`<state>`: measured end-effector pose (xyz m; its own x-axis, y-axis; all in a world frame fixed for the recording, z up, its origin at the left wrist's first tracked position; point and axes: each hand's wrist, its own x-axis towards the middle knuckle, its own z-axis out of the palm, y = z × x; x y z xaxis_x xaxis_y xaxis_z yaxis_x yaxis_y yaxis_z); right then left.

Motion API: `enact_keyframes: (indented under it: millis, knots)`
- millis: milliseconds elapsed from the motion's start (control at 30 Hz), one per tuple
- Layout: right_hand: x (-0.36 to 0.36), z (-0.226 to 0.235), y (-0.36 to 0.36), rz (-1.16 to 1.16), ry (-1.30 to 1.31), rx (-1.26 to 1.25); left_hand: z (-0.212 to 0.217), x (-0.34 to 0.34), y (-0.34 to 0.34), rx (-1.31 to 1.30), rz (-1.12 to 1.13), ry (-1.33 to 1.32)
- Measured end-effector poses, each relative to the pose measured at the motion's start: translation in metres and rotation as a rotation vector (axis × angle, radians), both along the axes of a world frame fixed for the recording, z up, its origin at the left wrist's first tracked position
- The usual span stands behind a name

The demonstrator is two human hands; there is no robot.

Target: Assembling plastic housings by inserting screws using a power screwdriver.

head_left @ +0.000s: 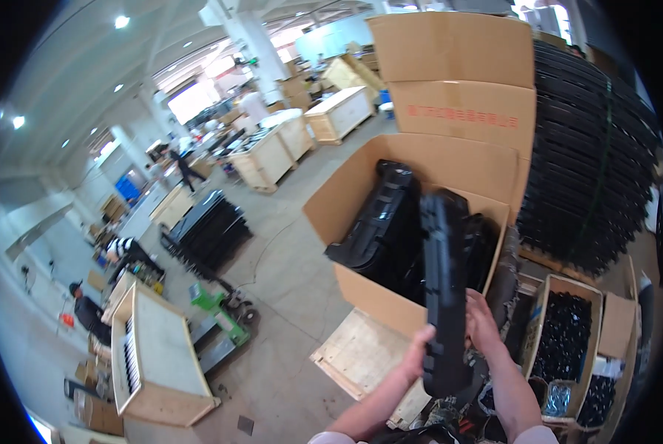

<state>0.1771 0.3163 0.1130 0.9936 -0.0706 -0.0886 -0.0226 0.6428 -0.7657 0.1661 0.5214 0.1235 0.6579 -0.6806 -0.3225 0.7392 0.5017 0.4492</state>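
A long black moulded plastic part (444, 296) stands nearly upright between my two hands, its upper end in front of an open cardboard box. My left hand (418, 354) grips its left edge near the lower end, thumb showing. Higher up on the opposite edge, my right hand (481, 322) is closed on it, fingers partly hidden behind. Inside the cardboard box (383, 300), similar black plastic parts (387, 214) stand on end, some hidden by the one I hold. The box's tall flap (457, 59) is folded up at the back.
Right of the box rises a tall stack of black slatted parts (583, 155). Below it, a bin (564, 337) contains many small black pieces. A wooden board (364, 351) lies under the box. To the left are a green pallet jack (220, 318), a wooden crate (172, 355) and people.
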Motion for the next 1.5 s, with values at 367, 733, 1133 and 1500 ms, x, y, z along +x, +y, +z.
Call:
enact_keyframes:
  millis: [367, 733, 1133, 1500]
  knots:
    - [-0.138, 0.064, -0.049, 0.214, -0.095, -0.423, -0.02, -0.133, -0.103, 0.292, 0.252, -0.533]
    - [-0.242, 0.101, -0.255, 0.165, 0.069, -0.945, -0.042, -0.24, -0.265, 0.491, 0.012, -0.879]
    - [-0.272, -0.011, -0.419, 0.297, -0.061, -1.917, -0.124, -0.285, -0.309, 1.175, -0.347, -1.865]
    - [-0.234, -0.009, -0.447, 0.139, -0.136, -1.834, -0.128, -0.283, -0.315, 1.29, -0.464, -1.803]
